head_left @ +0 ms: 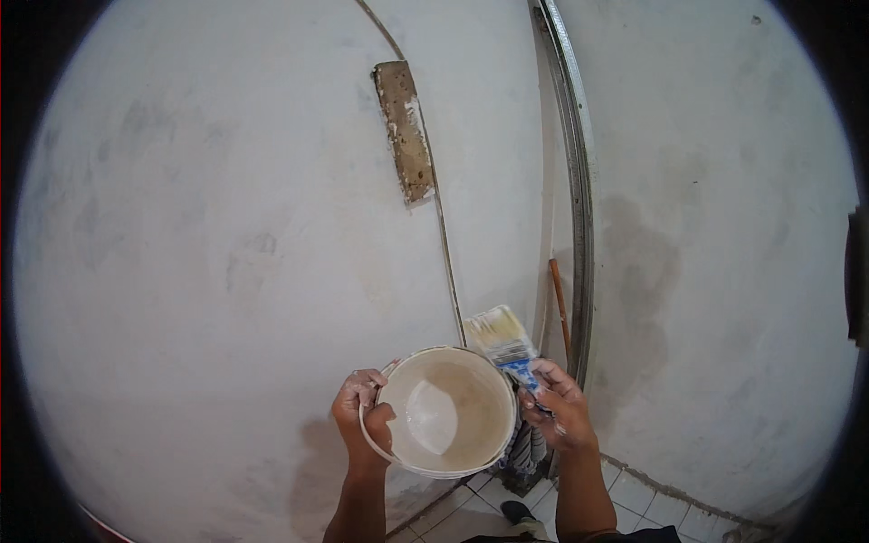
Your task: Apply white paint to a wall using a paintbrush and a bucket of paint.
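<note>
My left hand [366, 414] grips the rim of a white plastic bucket [445, 472] at its left side, thumb inside. Pale liquid lies at the bucket's bottom. My right hand [558, 407] holds a flat paintbrush [509, 343] by its blue handle, just right of the bucket. The brush's pale yellow bristles, whitened in places, point up and left beyond the rim. In front of me stands a whitish plastered wall [271, 170] with grey smudges. A rough brown rectangular patch [405, 132] shows in it, beside a narrow dark line running down.
A metal channel profile [577, 170] stands upright near the wall corner, with an orange-brown stick [560, 298] to its left. A striped cloth or mop head [528, 448] lies low behind my right hand. White floor tiles [638, 492] and a dark shoe [516, 510] show below.
</note>
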A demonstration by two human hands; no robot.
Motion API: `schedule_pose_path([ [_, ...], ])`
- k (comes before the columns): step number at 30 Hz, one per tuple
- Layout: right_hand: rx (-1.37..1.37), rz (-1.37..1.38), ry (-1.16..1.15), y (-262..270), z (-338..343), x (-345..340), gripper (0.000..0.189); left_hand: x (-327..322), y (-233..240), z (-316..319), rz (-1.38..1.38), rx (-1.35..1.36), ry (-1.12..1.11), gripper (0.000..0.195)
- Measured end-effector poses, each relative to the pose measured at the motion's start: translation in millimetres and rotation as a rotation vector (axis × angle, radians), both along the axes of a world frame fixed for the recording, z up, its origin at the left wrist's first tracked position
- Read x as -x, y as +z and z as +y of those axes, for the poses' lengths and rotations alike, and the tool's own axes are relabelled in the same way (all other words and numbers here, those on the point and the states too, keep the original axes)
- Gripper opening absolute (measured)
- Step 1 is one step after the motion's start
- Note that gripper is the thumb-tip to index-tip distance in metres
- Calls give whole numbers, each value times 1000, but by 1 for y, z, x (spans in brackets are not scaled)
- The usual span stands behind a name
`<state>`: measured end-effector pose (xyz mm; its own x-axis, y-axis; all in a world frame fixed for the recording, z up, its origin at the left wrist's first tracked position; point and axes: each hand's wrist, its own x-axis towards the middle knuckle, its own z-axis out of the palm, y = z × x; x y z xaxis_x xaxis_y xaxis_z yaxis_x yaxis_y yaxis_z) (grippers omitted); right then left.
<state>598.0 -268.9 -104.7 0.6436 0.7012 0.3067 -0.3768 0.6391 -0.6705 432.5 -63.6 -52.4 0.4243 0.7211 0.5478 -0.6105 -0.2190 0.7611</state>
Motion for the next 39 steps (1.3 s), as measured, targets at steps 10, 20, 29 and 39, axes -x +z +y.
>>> schedule_pose_path([
  [10,110,-309,-65,-6,50,-110,35,-42,-8,-21,-78,-58,425,34],
  [20,-41,-692,-426,24,163,-133,38,-51,-4,-37,-15,-97,665,33],
  [29,-113,-753,-672,51,206,-130,37,-47,6,-42,11,-75,789,32],
  [39,-33,-845,-714,60,214,-118,40,-28,1,-34,-44,-111,823,33],
])
